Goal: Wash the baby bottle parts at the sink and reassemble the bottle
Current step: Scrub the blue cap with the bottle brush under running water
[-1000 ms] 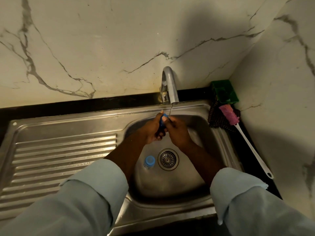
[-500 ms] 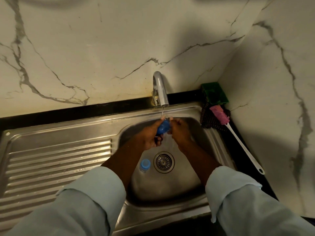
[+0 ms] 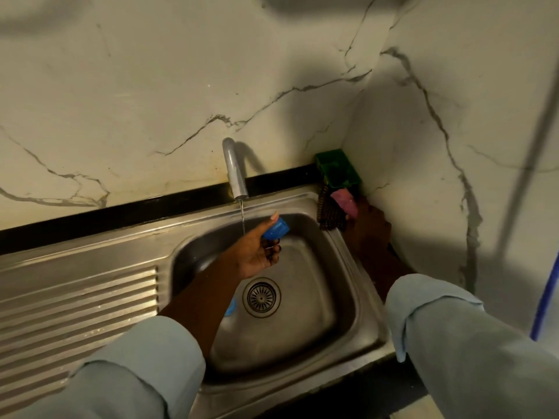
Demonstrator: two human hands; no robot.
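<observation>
Okay, my left hand (image 3: 257, 252) held a blue bottle part (image 3: 276, 229) over the basin, thumb and fingers pinched closed around it, just right of the thin water stream (image 3: 242, 217) coming off the tap (image 3: 234, 169). My right hand (image 3: 367, 229) was off at the sink's right edge, on the brush with the pink sponge head (image 3: 344, 201); fingers curled down around the handle area, but the grip itself was in shadow so I couldn't tell how tight. The pink head lay against a dark scrubber mat (image 3: 329, 214), with a green holder (image 3: 337, 167) just behind it in the wall corner. A second blue bottle piece (image 3: 231, 306) sat on the sink (image 3: 357, 297) floor, mostly hidden by my left forearm, just left of the drain (image 3: 261, 297). Ribbed drainboard (image 3: 78, 309) ran off to the left. Marble wall (image 3: 151, 86) behind.
</observation>
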